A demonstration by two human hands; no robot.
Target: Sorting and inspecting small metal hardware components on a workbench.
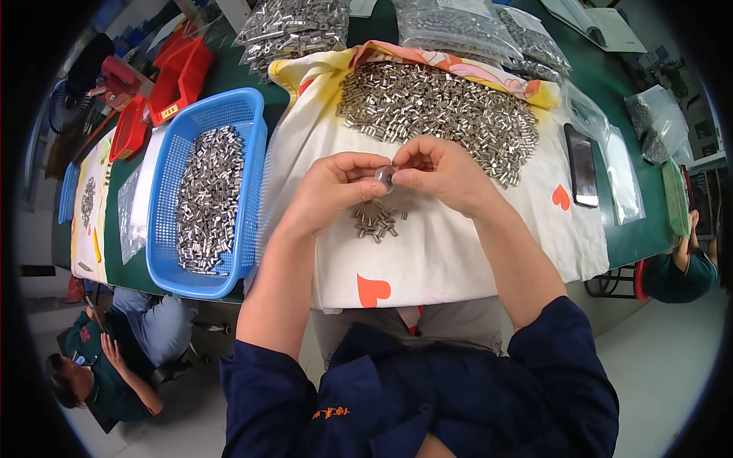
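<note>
I have both hands together over the cloth, in front of the big heap. The left hand [336, 183] has its thumb and fingers closed on a rounded grey piece [384, 177], smooth and shiny like metal; its full shape is hidden from me by the grip. The right hand [439, 172] pinches the same piece from the other side, thumb and forefinger bent in close.

Just below them lies a small pile [374, 221] of short, bright metal cylinders. Beyond them spreads the large heap [443, 111] of similar pieces, dull silver, on a soft white cloth [473, 267] with orange-red hearts and a yellow-and-pink folded edge. The cloth lies rumpled over a green surface [641, 217].

To my left, a blue basket [256, 168] of perforated plastic holds a long mound [210, 198] of the metal cylinders. At the back, clear plastic bags [454, 34] bulge with small metal parts. Red plastic bins [179, 84] stand past the basket.
</note>
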